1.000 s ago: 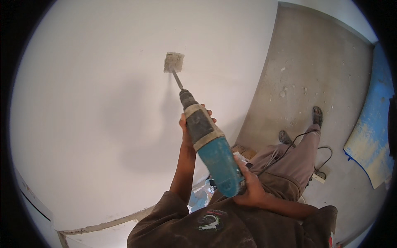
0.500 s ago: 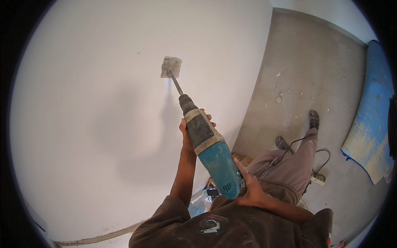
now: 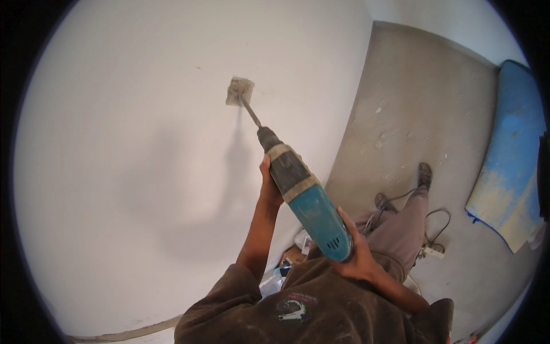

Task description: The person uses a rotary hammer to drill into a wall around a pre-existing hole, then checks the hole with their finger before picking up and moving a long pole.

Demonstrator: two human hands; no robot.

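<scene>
A teal and black rotary hammer [image 3: 314,213] spans the middle of the view, slanting up and left toward the white wall [image 3: 114,114]. Its long chisel bit [image 3: 250,111] reaches into a rough, roughly square recess [image 3: 239,90] chipped in the plaster. My left hand [image 3: 268,178] wraps around the dusty front housing, just behind the chuck; part of its fingers is hidden beneath the tool. At the rear, my right hand [image 3: 359,255] grips the handle end, its fingers mostly covered by the body.
Small rubble [image 3: 380,137] lies scattered on the grey floor [image 3: 401,86] at right. A blue sheet [image 3: 513,155] with pale dust rests at the far right. By my feet lies a power strip [image 3: 433,251] with a cable [image 3: 444,226]. A cardboard box [image 3: 294,255] and plastic bags are against the wall.
The rotary hammer and both hands have shifted slightly right in view, and the view itself has moved a little. The bit's tip stays in the recess.
</scene>
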